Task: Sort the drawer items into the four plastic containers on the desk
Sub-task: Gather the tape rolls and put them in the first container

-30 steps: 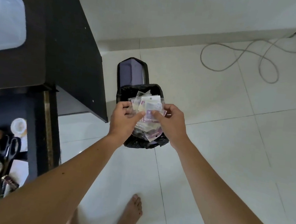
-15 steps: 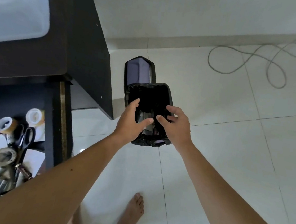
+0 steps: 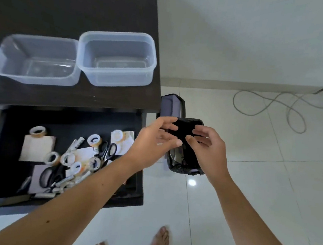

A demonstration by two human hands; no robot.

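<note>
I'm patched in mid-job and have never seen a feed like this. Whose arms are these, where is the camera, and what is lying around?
There is no machine: a person works with two bare hands, filmed by a wide-angle camera on their head, looking down. The left hand and right hand hover open over a small black-lined waste bin on the floor and hold nothing. On the dark desk stand clear plastic containers; the two fully in view look empty. Below, the open black drawer holds tape rolls, black-handled scissors, paper sheets and small tubes. A grey cable loops across the white tiles.
</note>
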